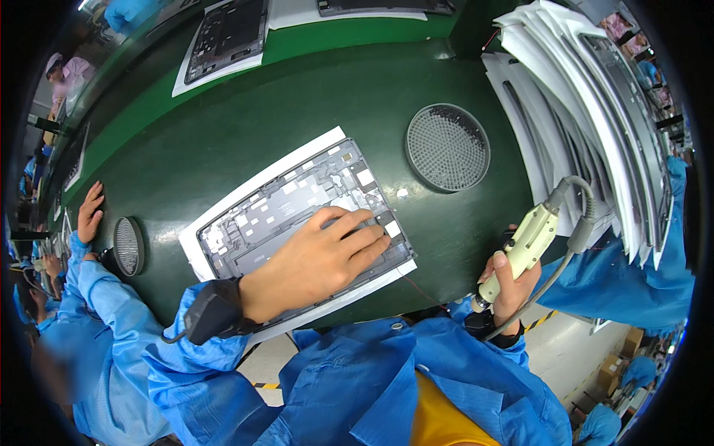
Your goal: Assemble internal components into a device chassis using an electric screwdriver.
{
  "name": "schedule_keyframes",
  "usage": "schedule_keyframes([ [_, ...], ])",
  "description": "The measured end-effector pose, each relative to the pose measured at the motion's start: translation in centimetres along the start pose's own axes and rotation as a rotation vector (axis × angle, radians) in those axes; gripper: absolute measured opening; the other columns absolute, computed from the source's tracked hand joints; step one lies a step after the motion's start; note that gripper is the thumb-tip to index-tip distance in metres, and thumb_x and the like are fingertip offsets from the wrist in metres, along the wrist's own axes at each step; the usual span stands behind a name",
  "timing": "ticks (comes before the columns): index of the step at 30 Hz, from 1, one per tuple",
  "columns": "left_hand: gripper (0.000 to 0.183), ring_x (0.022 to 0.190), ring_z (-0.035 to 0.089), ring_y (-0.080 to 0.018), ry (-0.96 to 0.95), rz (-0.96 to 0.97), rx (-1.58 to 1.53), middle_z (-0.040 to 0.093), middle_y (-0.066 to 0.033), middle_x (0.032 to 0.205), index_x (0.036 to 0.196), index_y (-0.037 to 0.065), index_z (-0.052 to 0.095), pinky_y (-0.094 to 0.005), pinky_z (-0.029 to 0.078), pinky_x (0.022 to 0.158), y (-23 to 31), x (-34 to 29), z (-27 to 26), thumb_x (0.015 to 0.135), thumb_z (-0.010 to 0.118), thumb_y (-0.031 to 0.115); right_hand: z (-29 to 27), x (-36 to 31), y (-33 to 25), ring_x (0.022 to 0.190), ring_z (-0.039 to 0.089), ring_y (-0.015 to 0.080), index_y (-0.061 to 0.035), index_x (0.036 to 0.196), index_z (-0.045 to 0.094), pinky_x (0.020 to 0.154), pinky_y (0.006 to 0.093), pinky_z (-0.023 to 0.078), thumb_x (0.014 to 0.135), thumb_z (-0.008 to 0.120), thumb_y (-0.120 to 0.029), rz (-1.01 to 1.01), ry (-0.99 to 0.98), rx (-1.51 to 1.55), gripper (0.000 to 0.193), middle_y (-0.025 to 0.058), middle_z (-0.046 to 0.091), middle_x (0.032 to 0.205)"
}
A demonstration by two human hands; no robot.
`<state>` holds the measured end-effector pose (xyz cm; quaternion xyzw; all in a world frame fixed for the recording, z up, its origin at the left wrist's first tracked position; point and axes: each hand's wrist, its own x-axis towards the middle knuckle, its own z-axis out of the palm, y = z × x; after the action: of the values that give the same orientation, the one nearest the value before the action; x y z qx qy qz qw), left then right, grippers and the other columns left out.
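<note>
A grey tablet housing point(275, 212) with small white and metallic parts lies inside-up on a white sheet point(195, 256), slanted on the green bench. My left hand point(316, 256) rests over its right part, palm down, fingers bent and apart, covering some of it. No object shows in those fingers. At the bench's front edge, my right hand point(513, 282) grips a pale green electric screwdriver point(526, 241), its tip toward me and its cable end up. The tool is right of the housing and apart from it.
A round perforated tray point(446, 149) with dark small pieces sits beyond the housing. Stacked panels and white sheets point(595, 111) stand at right. More housings point(227, 41) lie on the far strip. At left are another perforated tray point(129, 245) and a co-worker's hand point(89, 214).
</note>
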<state>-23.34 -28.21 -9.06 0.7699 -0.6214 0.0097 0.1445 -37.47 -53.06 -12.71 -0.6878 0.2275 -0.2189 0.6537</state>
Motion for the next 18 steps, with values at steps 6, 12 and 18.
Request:
schedule_keyframes([
  [6, 0.037, 0.108, 0.049, -0.0258, 0.091, -0.144, -0.073, 0.054, -0.0086, 0.110, 0.109, 0.007, 0.060, -0.0362, 0.038, 0.089, -5.2, 1.3, -1.3, 0.073, 0.062, 0.018, 0.2, 0.5, -1.3, 0.048, 0.052, 0.0117, 0.0063, 0.112, 0.045, 0.045, 0.0247, 0.045, 0.078, 0.064, -0.012, 0.161, -0.080, 0.090, 0.043, 0.0073, 0.053, 0.068],
  [12, 0.046, 0.101, 0.047, -0.0253, 0.118, -0.236, -0.172, 0.053, -0.0085, 0.105, 0.106, 0.009, 0.062, -0.0363, 0.037, 0.086, -8.9, 1.5, -1.1, 0.068, 0.069, 0.034, 0.6, 1.8, -6.1, 0.058, 0.053, 0.0130, 0.0027, 0.117, 0.041, 0.048, 0.0241, 0.043, 0.070, 0.069, -0.012, -0.364, -0.095, 0.119, 0.057, 0.0119, 0.054, 0.083],
  [18, 0.050, 0.092, 0.047, -0.0272, 0.032, -0.329, -0.173, 0.046, -0.0084, 0.097, 0.095, 0.006, 0.057, -0.0360, 0.041, 0.078, -9.0, 1.5, -1.7, 0.061, 0.075, 0.038, 4.8, 9.8, -10.0, 0.061, 0.045, 0.0139, 0.0047, 0.100, 0.051, 0.057, 0.0257, 0.036, 0.075, 0.062, -0.019, -0.328, -0.293, 0.504, 0.037, 0.0055, 0.046, 0.067],
])
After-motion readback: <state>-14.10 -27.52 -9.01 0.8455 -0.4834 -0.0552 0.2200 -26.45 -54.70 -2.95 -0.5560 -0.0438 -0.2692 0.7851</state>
